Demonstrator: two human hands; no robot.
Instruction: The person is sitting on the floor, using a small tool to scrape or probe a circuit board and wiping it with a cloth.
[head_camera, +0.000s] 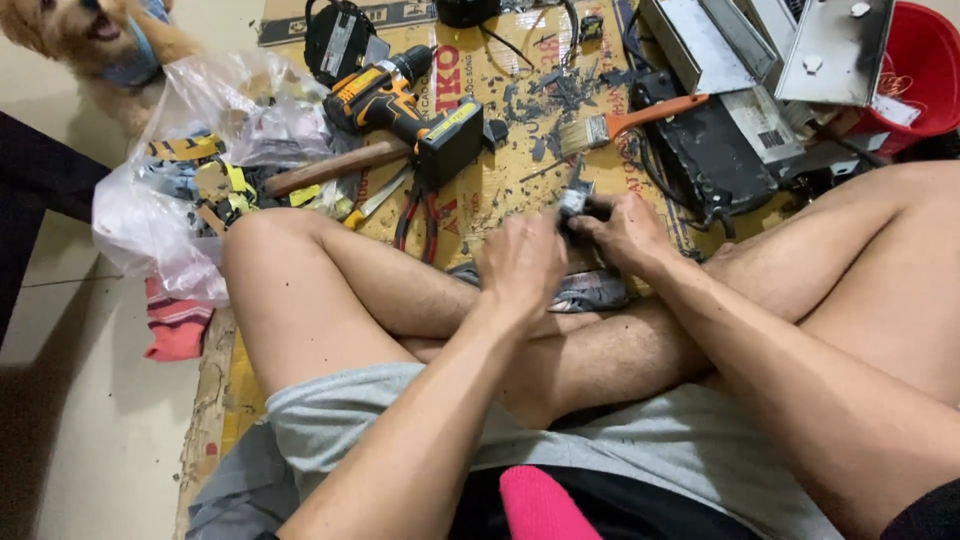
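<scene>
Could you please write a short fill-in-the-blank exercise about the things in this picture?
1. Both hands, the left hand and the right hand, hold a small ____ part.
2. The paintbrush has an ____ handle.
3. The cordless drill lies on flattened ____.
4. The bucket at the top right is ____.

Missing words: grey; orange; cardboard; red

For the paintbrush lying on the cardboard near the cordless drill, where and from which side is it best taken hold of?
Probably by the orange handle. The paintbrush lies flat on the cardboard, bristles toward the cordless drill and handle pointing right toward the black metal unit. Coming from above and pinching across the slim handle near its middle seems best, since the bristle end sits among dark debris.
</scene>
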